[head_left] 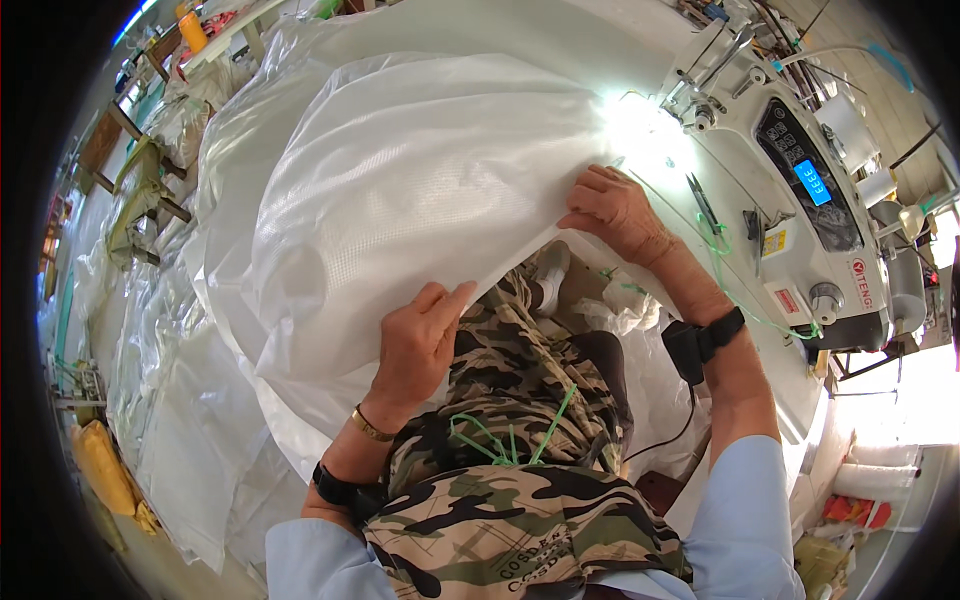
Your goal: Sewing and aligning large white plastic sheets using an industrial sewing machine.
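Note:
A large sheet of white, semi-transparent woven plastic (420, 190) spreads over the table and hangs down toward my lap. My left hand (420, 340) pinches its near edge, thumb and fingers pressed together. Farther right, my right hand (615, 212) has its fingers curled over the same edge, close to the bright lamp light. Between the two hands the edge runs fairly straight. Just right of my right hand stands a white sewing machine (830, 270) with a lit blue display (812, 183). Glare hides its needle area.
A dark pair of thread snips (703, 205) lies on the machine bed, with green string (722, 265) beside it. White thread cones (845, 130) stand behind the machine. More plastic sheeting (190, 430) heaps at the left, near a wooden stool (150, 190). A cable runs from my right wrist.

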Demonstrator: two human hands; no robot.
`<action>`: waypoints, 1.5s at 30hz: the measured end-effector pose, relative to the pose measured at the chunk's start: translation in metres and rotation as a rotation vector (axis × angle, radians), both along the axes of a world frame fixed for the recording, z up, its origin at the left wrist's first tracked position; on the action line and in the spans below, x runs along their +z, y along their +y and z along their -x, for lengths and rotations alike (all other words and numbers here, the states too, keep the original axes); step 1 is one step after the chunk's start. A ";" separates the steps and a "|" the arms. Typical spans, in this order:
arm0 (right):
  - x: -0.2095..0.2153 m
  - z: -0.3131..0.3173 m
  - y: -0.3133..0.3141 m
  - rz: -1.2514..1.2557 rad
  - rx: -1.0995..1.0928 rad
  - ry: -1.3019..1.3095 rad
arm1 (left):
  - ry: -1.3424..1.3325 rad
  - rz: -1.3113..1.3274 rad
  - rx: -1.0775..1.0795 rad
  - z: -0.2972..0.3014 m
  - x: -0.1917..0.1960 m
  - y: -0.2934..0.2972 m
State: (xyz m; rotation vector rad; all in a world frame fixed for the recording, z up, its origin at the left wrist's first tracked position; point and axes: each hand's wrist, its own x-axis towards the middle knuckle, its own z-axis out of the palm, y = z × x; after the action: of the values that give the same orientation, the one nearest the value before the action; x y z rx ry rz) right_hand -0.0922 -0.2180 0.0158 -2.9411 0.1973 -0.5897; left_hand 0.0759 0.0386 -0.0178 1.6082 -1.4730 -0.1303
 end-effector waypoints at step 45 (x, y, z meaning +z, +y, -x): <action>-0.015 0.034 -0.032 -0.142 -0.521 0.006 | -0.692 -0.011 -0.325 0.034 0.033 -0.201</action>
State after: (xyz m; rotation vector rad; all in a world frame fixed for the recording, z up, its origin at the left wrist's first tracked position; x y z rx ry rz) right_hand -0.1259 -0.2496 0.0007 -2.7455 0.9801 -0.5929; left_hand 0.0414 -0.1620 0.0149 1.4756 -2.2601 0.2642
